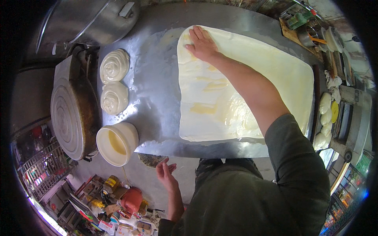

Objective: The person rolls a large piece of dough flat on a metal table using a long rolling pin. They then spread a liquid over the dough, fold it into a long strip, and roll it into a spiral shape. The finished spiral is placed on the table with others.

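A large thin sheet of dough (pixel 280 76) lies spread over the right part of the metal worktable (pixel 156 73), glossy and streaked with yellow oil. My right hand (pixel 204 44) rests flat on its far left corner, fingers apart, holding nothing. Near the table's front edge, my left hand (pixel 166 172) hangs in the air with bent fingers and nothing visible in it. A white tub (pixel 133 135) with yellow liquid stands at the front left corner. Behind it sit two coiled dough rounds, one nearer (pixel 114 98) and one farther (pixel 114 66), touching each other.
Left of the table stands a round griddle appliance (pixel 68 115), with a big metal vessel (pixel 97 20) behind. Several dough pieces (pixel 325 116) lie beyond the table's right edge. Pans and lids (pixel 308 35) are at the back right. Boxes and a red container (pixel 130 200) crowd the floor area lower left.
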